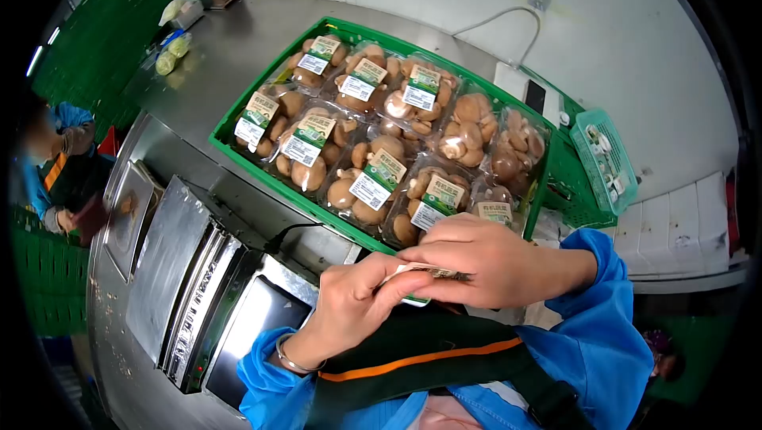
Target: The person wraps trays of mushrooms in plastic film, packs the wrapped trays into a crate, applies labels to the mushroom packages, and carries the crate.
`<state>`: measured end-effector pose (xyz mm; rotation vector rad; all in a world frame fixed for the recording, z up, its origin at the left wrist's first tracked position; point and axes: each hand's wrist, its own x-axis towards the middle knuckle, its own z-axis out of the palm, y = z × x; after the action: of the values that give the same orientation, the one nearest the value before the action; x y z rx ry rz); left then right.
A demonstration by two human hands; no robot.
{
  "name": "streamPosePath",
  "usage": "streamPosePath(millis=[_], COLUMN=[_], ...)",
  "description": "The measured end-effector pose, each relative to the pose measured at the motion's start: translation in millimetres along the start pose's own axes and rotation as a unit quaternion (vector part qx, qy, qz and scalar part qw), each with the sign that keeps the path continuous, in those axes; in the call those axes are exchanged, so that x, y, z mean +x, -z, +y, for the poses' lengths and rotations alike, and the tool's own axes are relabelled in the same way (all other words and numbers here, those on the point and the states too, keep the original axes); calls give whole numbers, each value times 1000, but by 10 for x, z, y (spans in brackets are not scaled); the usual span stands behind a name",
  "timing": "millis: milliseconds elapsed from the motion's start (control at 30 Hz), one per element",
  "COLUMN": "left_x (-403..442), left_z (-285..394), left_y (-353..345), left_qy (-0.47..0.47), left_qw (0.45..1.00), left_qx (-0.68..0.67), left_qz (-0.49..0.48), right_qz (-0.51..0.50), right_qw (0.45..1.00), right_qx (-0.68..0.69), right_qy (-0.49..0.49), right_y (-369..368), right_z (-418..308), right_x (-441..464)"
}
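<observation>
In front of my chest, my left hand [349, 303] and my right hand [496, 263] meet with closed fingers on a small printed label [416, 300]. Mostly hidden by the fingers, it shows pale, printed and green parts; whether it is one label or a stack I cannot tell. Just beyond the hands, a green crate [274, 189] holds several clear packs of brown mushrooms. Most packs carry a beige, green and white label [373, 178]. Two packs at the crate's right, one of them this mushroom pack [467, 132], show no label on top.
A machine with a steel top [171, 251] stands at left on the metal counter [230, 45]. Beyond the crate's right end are a white device [516, 81] and a teal basket [583, 132] with small items. At far left a co-worker [67, 152] holds something dark red.
</observation>
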<state>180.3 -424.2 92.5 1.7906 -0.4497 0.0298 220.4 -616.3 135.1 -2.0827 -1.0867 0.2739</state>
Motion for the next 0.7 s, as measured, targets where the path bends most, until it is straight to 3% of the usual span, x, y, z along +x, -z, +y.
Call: streamPosePath(millis=[100, 133, 167, 233, 300, 333, 367, 433, 467, 500, 567, 600, 633, 700], left_x=[10, -28, -108, -176, -67, -54, -40, -57, -124, -208, -221, -156, -182, -195], left_z=[-176, -218, -338, -491, -396, -414, -387, -376, -360, -298, -109, 5, -109, -205], left_y=[-115, -177, -289, -359, -309, -291, -256, -191, -185, -169, -182, -133, -181, -117], left_qy=[100, 156, 266, 223, 216, 95, 46, -66, -16, 102, 207, 151, 42, -64], left_qw=[987, 977, 941, 948, 946, 980, 993, 997, 999, 989, 952, 969, 983, 975], left_qx=[-81, -50, -151, -190, -204, -151, -71, 18, -18, -89, -205, -131, -85, 20], left_qz=[-95, -140, -145, -127, -132, -93, -77, -23, -25, -53, -93, -143, -158, -210], right_qz=[99, 143, 187, 204, 109, 80, 51, 209, 272, 274, 278, 331, 363, 406], right_qw=[976, 979, 971, 953, 933, 945, 955, 898, 848, 862, 887, 879, 893, 889], right_qx=[-177, -148, -116, 8, 27, -10, -49, -230, -321, -297, -246, -220, -114, 103], right_qy=[85, -1, -88, -223, -342, -316, -287, -311, -321, -306, -274, -265, -240, -183], right_y=[236, 418, 654, 1151, 1312, 1234, 1141, 915, 825, 809, 776, 789, 883, 1137], right_z=[72, 128, 237, 762, 1537, 2014, 2414, 2647, 2452, 2343, 2209, 2213, 2190, 2017], right_x=[-50, -57, -54, -10, 31, -27, -79, -234, -232, -252, -276, -244, -205, -150])
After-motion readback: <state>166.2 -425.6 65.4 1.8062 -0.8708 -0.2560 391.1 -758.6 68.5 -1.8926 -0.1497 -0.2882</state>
